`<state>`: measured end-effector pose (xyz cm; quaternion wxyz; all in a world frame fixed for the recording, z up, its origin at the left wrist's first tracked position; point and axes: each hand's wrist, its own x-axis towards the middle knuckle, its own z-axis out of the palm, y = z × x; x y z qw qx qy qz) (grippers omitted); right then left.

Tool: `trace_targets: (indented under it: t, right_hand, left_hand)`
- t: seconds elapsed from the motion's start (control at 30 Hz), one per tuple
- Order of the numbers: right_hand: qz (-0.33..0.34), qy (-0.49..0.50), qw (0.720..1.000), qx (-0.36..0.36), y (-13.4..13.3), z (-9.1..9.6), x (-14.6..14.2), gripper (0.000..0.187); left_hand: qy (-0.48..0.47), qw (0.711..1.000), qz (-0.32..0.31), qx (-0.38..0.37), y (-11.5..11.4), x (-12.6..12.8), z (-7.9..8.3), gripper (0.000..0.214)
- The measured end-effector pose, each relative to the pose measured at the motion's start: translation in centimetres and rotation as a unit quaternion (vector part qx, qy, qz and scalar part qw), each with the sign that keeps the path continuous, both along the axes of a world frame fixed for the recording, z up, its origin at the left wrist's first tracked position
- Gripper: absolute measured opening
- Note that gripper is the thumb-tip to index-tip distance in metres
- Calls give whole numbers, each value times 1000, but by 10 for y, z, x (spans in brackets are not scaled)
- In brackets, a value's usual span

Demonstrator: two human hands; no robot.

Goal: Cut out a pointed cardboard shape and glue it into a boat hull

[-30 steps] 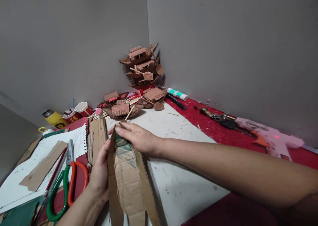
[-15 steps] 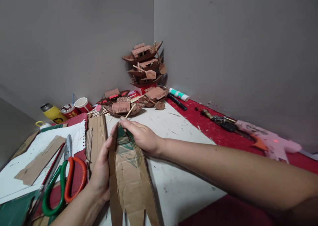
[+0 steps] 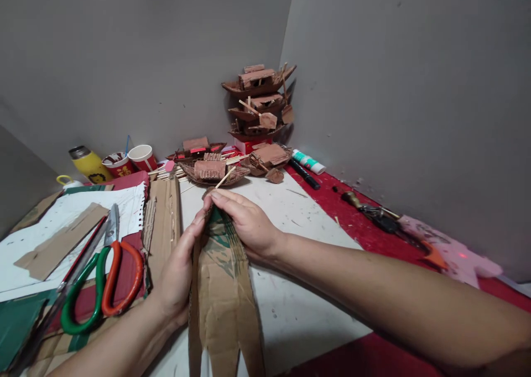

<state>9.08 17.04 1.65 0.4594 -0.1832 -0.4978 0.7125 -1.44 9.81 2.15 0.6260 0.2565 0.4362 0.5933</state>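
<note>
A long piece of brown corrugated cardboard, folded up at both sides like a boat hull with green print inside, lies lengthwise on the white table top. My left hand presses its left wall inward, fingers closed against it. From the right, my right hand pinches the two walls together at the far tip.
Scissors with green and red handles lie at the left on red card, beside cardboard strips and white paper. Finished brown model boats stack in the corner, more in front. Paper cups, a yellow bottle, a marker, a glue gun on red cloth.
Both hands have squeezed the cardboard walls closer together at the far tip. The camera has turned left, so everything sits further right in view.
</note>
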Motion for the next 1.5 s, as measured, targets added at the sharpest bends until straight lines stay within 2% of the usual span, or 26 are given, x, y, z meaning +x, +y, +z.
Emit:
trace_targets:
  t: [0.13,0.2,0.27,0.33,0.4,0.5,0.57,0.7,0.87,1.03,1.17,1.23,1.33,1.5]
  right_hand:
    - [-35,-36,998,40,-1,-2,0,21]
    - [-54,-53,995,67,0,-2,0,23]
    - [-56,-53,995,64,2,-2,0,23]
    - [-48,-33,998,30,8,0,2,22]
    - [-26,11,999,-46,20,3,6,20]
    - [17,61,986,-151,46,13,18,22]
    - [29,56,986,-157,62,21,28,25]
    - [35,59,991,-111,76,32,43,25]
    - [39,55,997,-48,70,35,49,25]
    - [71,-42,996,20,60,40,47,26]
    - [66,-115,989,60,51,30,34,25]
    - [50,-136,987,69,45,22,27,25]
    - [19,-166,983,83,35,13,20,26]
    - [-35,-225,966,120,23,14,14,28]
  left_hand:
    - [-21,999,2,-33,0,1,0,31]
    - [-38,998,-9,-47,0,1,2,31]
    - [-59,997,-29,-45,0,2,4,32]
    - [-77,996,-54,-13,-1,4,6,35]
    - [-93,991,-99,9,-4,4,6,39]
    - [-100,972,-209,-27,-9,2,3,51]
    - [-78,968,-237,-34,-11,0,-2,59]
    - [-35,975,-220,-26,-10,-5,-9,63]
    - [-12,974,-225,-14,-8,-8,-15,64]
    - [9,975,-223,-18,-3,-8,-18,57]
    - [26,987,-159,-2,0,-9,-13,41]
    - [60,991,-118,4,2,-10,-10,37]
    - [138,986,-89,-4,4,-10,-8,37]
    - [271,960,-64,15,5,-8,-8,26]
